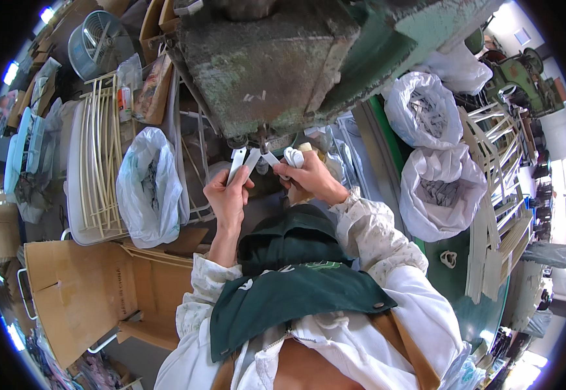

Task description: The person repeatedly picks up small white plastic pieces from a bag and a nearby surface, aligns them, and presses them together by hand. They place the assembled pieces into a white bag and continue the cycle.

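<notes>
Under the head of a worn green machine point(263, 71), both hands are raised close together. My left hand point(226, 198) is closed, its thumb and fingers pinching a flat white strip point(236, 164). A second pale strip point(252, 160) slants up from the same fingers toward the small metal tool point(263, 138) under the machine head. My right hand point(313, 177) is closed around a white looped piece point(293, 156), with a short flat white strip point(270, 158) reaching from its fingertips to just below that tool. Whether the strips touch the tool, I cannot tell.
On the left are a white bag point(150, 218) of small parts, a tray point(75, 195) with long cream frames, and an open cardboard box point(78, 296). To the right, two white bags point(442, 218) of parts and stacked pale strips point(484, 253) sit on a green table point(448, 292).
</notes>
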Tool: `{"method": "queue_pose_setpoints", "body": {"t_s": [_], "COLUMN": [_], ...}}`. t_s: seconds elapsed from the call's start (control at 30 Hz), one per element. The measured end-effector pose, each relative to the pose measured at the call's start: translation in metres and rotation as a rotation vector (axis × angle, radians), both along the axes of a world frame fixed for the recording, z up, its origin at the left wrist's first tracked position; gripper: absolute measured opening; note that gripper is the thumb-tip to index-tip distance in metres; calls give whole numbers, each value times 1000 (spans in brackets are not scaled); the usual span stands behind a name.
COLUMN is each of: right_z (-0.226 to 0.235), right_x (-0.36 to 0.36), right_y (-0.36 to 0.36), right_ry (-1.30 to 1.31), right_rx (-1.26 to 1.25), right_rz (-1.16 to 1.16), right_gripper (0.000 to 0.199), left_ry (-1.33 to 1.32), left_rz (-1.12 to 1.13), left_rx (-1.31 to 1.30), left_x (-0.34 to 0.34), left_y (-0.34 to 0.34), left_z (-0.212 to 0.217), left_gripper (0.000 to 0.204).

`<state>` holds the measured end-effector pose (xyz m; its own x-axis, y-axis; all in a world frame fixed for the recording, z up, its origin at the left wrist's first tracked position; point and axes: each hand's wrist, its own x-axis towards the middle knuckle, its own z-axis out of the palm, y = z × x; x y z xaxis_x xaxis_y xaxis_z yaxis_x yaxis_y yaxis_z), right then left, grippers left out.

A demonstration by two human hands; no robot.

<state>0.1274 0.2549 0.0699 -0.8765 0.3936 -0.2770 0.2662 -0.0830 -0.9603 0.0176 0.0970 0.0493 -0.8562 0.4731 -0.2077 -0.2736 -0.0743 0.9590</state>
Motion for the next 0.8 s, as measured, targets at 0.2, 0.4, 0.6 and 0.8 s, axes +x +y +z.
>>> {"method": "queue_pose_setpoints", "body": {"t_s": [0.2, 0.4, 0.6, 0.8], "right_z": [14, 18, 5, 16], "right_x": [20, 117, 106, 10], "right_y": [17, 160, 144, 1], "right_ry": [176, 345, -156, 212], "right_rx": [25, 154, 492, -81], "right_rz": [-71, -767, -521, -151], "right_gripper": [19, 26, 22, 20], "left_ry": [-5, -128, -259, -320], "left_rz": [-106, -11, -138, -42], "left_rx": [13, 39, 168, 402], "left_x": [2, -23, -5, 10], "left_y": [4, -49, -24, 3], "left_z": [32, -20, -27, -21], "left_gripper": [23, 22, 22, 9]}}
